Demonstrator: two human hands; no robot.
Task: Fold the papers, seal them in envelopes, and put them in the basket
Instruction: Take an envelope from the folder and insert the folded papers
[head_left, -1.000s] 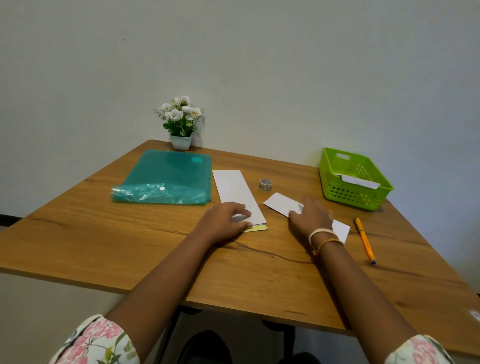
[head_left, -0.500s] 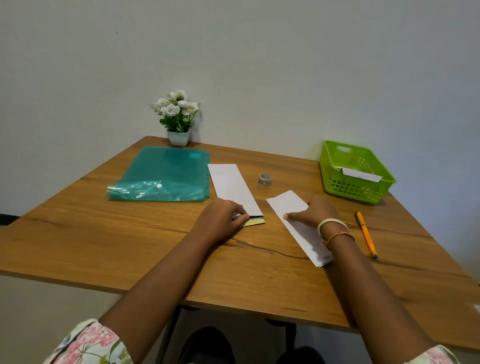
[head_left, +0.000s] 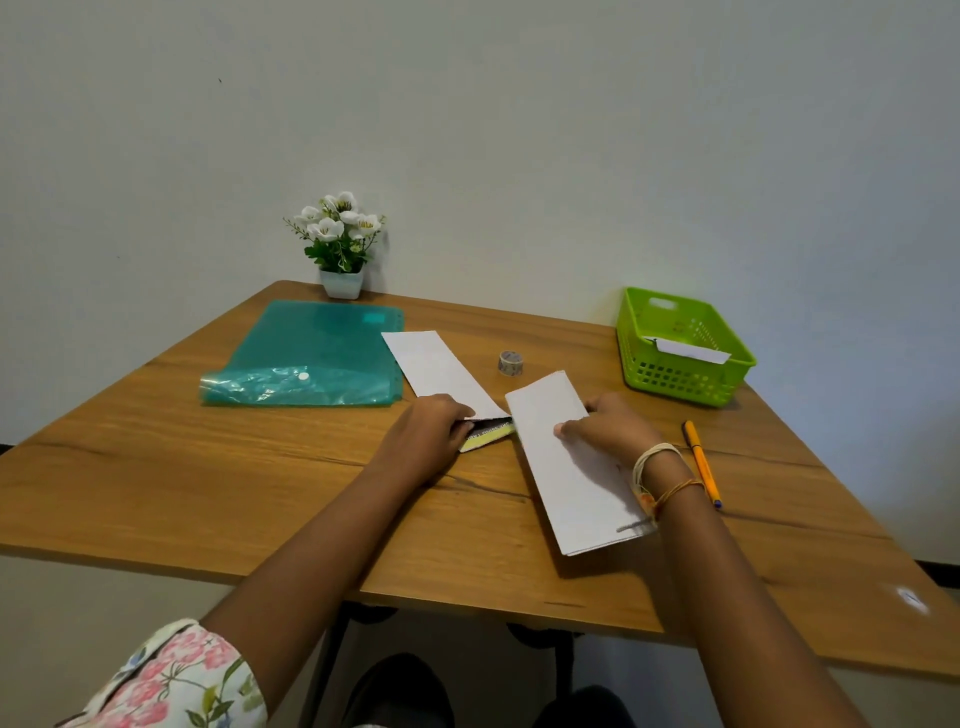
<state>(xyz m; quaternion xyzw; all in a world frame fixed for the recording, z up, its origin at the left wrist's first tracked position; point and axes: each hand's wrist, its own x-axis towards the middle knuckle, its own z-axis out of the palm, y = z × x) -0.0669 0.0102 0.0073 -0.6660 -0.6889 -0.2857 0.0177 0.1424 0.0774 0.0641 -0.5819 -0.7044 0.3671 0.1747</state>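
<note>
Long white folded paper (head_left: 569, 457), flat

We cannot read the tiny dark print on the yellow strip (head_left: 488, 435), and the left hand (head_left: 434, 434) covers one end of it. That hand also hides the near corner of the envelope (head_left: 441, 370). The right hand (head_left: 613, 428) covers part of the folded paper (head_left: 569, 467), so we cannot tell how its fingers hold the far side. In the green basket (head_left: 675, 382) the wall hides most of a white piece (head_left: 691, 351), maybe an envelope. The picture's edge cuts off the flowered sleeve (head_left: 171, 680). The tape roll (head_left: 510, 362) pattern is too small.
</note>
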